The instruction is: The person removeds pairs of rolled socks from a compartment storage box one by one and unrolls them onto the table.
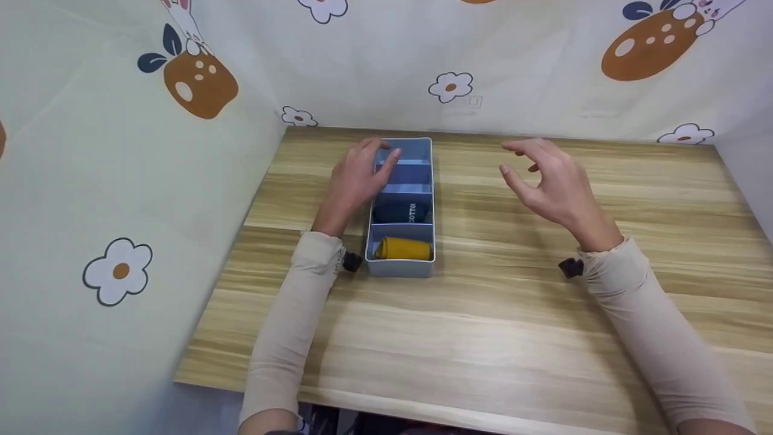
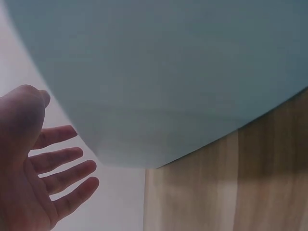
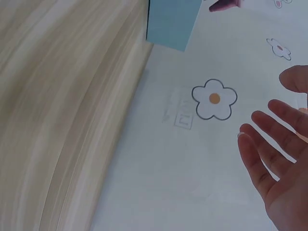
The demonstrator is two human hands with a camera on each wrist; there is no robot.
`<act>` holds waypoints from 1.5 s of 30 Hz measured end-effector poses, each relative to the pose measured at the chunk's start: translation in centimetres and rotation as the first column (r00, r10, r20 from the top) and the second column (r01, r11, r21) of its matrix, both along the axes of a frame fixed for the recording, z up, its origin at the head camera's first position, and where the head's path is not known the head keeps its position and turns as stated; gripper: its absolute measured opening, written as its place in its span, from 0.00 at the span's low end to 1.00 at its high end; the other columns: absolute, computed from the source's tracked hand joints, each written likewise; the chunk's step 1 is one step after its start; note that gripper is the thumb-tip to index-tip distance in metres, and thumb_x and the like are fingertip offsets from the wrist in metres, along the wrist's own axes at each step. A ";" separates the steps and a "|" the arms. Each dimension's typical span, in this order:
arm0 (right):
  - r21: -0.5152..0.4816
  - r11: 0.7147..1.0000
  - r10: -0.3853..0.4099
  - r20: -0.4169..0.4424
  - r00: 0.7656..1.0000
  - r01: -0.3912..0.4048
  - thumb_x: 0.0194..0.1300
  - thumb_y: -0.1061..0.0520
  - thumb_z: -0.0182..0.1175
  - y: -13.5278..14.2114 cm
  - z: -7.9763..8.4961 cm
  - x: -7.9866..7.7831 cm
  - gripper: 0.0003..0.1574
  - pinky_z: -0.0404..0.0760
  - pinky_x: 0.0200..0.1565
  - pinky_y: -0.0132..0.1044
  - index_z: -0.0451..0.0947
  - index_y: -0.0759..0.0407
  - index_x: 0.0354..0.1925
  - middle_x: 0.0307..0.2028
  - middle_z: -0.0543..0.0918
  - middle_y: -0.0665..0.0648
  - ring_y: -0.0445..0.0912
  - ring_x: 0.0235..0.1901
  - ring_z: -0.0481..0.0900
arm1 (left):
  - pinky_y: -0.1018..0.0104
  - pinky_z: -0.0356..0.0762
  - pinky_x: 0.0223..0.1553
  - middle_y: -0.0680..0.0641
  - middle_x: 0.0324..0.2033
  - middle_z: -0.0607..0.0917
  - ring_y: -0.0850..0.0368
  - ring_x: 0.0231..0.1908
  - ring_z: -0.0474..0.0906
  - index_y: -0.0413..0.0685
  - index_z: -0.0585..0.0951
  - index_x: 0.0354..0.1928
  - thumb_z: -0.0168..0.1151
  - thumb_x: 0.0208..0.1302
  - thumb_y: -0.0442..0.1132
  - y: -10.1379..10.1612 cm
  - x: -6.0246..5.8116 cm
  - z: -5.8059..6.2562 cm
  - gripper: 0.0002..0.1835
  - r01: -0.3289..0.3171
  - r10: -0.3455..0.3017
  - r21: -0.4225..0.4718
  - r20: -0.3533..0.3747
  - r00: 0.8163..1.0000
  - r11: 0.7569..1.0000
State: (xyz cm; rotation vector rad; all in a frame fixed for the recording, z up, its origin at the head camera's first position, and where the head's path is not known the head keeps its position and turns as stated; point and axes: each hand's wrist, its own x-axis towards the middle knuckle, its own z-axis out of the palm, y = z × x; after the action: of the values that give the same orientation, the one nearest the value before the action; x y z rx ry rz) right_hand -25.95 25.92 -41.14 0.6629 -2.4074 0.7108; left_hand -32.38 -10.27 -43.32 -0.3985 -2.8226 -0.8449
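Observation:
A long light-blue divided box (image 1: 400, 269) stands on the table, its compartments in one row running away from me. The nearest compartment holds a rolled yellow cloth (image 1: 404, 248). Behind it lies a dark navy roll (image 1: 395, 212) with white lettering; the two farther compartments show bare walls and floor. My left hand (image 1: 356, 172) is at the box's far left rim, fingers relaxed, thumb over the compartments. In the left wrist view its spread fingers (image 2: 67, 159) overlap the box's end. My right hand (image 1: 558, 181) hovers right of the box, fingers loosely bent, holding nothing.
The wood-grain table (image 1: 483, 338) extends to both sides, with its front edge near me. A pale curtain-like wall covering (image 1: 374, 66) with flowers and oranges rises along the back and left edges. Dark wrist bands sit on both sleeves (image 1: 628, 290).

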 end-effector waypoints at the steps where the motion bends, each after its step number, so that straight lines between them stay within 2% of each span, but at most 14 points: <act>1: -0.002 1.000 0.009 -0.006 1.000 -0.009 0.74 0.50 0.68 -0.2 0.0 0.1 0.22 0.84 0.43 0.41 0.86 0.49 0.64 0.56 0.90 0.53 0.49 0.53 0.87 | 0.48 0.79 0.67 0.49 0.69 0.82 0.48 0.66 0.80 0.55 0.82 0.66 0.49 0.82 0.68 0.0 0.0 0.0 0.30 -0.003 0.003 0.003 -0.002 1.000 1.000; 6: -0.007 0.998 0.063 -0.036 0.997 -0.063 0.74 0.51 0.68 -1.2 0.0 0.5 0.20 0.80 0.44 0.37 0.87 0.51 0.61 0.55 0.91 0.52 0.49 0.50 0.86 | 0.48 0.77 0.71 0.49 0.70 0.82 0.49 0.68 0.78 0.56 0.82 0.66 0.49 0.82 0.68 -0.2 0.1 -0.1 0.30 -0.022 0.022 0.024 0.019 1.000 0.999; 12: -0.017 0.994 0.104 -0.012 0.995 -0.104 0.73 0.51 0.69 -2.2 -0.1 0.8 0.19 0.81 0.47 0.37 0.88 0.52 0.60 0.59 0.89 0.51 0.48 0.56 0.84 | 0.47 0.76 0.72 0.49 0.71 0.81 0.49 0.71 0.76 0.57 0.82 0.66 0.49 0.82 0.67 -0.4 0.1 -0.2 0.29 -0.030 0.027 0.049 0.048 0.998 0.998; 20: 0.015 0.986 0.165 0.079 0.983 -0.167 0.75 0.51 0.69 -3.9 -0.5 1.1 0.21 0.87 0.47 0.46 0.86 0.54 0.62 0.59 0.89 0.53 0.49 0.56 0.85 | 0.53 0.82 0.62 0.50 0.66 0.83 0.51 0.60 0.80 0.57 0.82 0.64 0.50 0.82 0.67 -0.8 0.2 -1.0 0.28 -0.035 0.030 0.075 0.061 0.998 0.997; 23: 0.011 0.979 0.203 0.101 0.974 -0.205 0.75 0.52 0.69 -4.7 -0.9 1.3 0.21 0.88 0.46 0.45 0.85 0.55 0.62 0.59 0.89 0.54 0.50 0.56 0.86 | 0.55 0.84 0.60 0.50 0.65 0.83 0.52 0.59 0.81 0.58 0.83 0.64 0.50 0.82 0.68 -0.8 0.3 -1.3 0.28 -0.042 0.036 0.074 0.074 0.997 0.996; 31: -0.100 0.932 0.359 0.142 0.923 -0.347 0.73 0.61 0.69 -6.9 -1.8 1.6 0.21 0.90 0.52 0.43 0.84 0.59 0.63 0.62 0.87 0.59 0.51 0.62 0.85 | 0.54 0.85 0.62 0.49 0.63 0.86 0.52 0.59 0.85 0.55 0.83 0.64 0.51 0.83 0.64 -1.3 0.0 -1.9 0.26 -0.035 0.029 0.098 0.067 0.997 0.995; 35: -0.112 0.910 0.413 0.178 0.893 -0.399 0.73 0.62 0.69 -8.0 -2.5 1.8 0.23 0.90 0.53 0.39 0.83 0.58 0.64 0.64 0.86 0.59 0.48 0.64 0.84 | 0.53 0.85 0.61 0.47 0.62 0.87 0.51 0.59 0.86 0.52 0.84 0.64 0.54 0.84 0.55 -1.7 -0.1 -2.4 0.21 -0.017 0.010 0.117 0.063 0.998 0.993; 37: -0.116 0.902 0.431 0.202 0.879 -0.416 0.72 0.62 0.70 -8.7 -2.7 2.1 0.24 0.90 0.50 0.38 0.83 0.58 0.65 0.64 0.86 0.58 0.47 0.64 0.84 | 0.53 0.86 0.59 0.47 0.62 0.88 0.51 0.58 0.87 0.51 0.84 0.63 0.55 0.84 0.48 -1.9 -0.2 -2.6 0.17 -0.008 0.001 0.116 0.059 0.998 0.993; 40: -0.114 0.888 0.459 0.221 0.860 -0.445 0.73 0.60 0.70 -9.6 -3.0 2.6 0.23 0.90 0.44 0.37 0.84 0.59 0.64 0.63 0.87 0.57 0.51 0.61 0.86 | 0.52 0.86 0.58 0.46 0.62 0.88 0.50 0.58 0.87 0.49 0.85 0.61 0.57 0.80 0.40 -2.1 -0.2 -2.6 0.15 0.004 -0.011 0.124 0.056 0.998 0.992; 45: -0.104 0.864 0.503 0.221 0.836 -0.492 0.72 0.57 0.72 -11.0 -3.3 3.4 0.22 0.89 0.37 0.40 0.84 0.62 0.61 0.59 0.87 0.59 0.57 0.53 0.87 | 0.52 0.86 0.60 0.45 0.66 0.86 0.50 0.58 0.87 0.49 0.85 0.61 0.57 0.79 0.39 -2.1 -0.1 -2.6 0.15 0.004 -0.012 0.131 0.060 0.998 0.991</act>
State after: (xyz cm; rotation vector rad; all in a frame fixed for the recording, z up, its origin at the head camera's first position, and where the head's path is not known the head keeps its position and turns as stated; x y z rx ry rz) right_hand -22.57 14.97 -44.42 1.2803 -2.4386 1.1071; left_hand -32.47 -12.37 -45.87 -0.3707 -2.8009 -1.0547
